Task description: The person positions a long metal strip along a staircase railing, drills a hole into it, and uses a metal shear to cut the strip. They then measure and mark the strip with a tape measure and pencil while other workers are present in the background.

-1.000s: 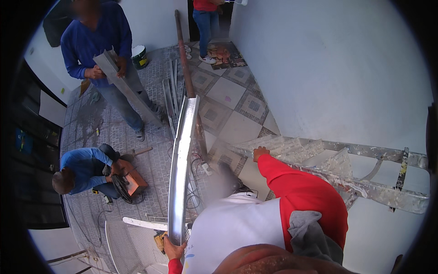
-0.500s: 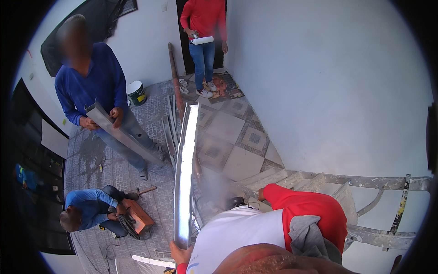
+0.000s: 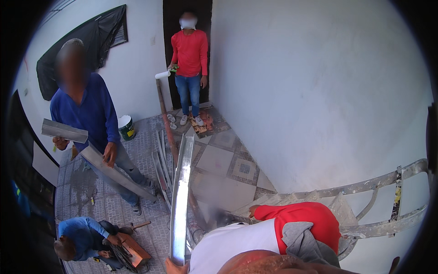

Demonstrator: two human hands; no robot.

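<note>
Metal channel — lower end in left hand.

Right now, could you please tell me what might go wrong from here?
The left hand holds the long shiny metal channel near one end, while the right hand is at the ladder; held that way, the channel might tip or swing.

The metal strips on the floor could trip the standing co-worker in dark blue, whose feet are close by.
</note>
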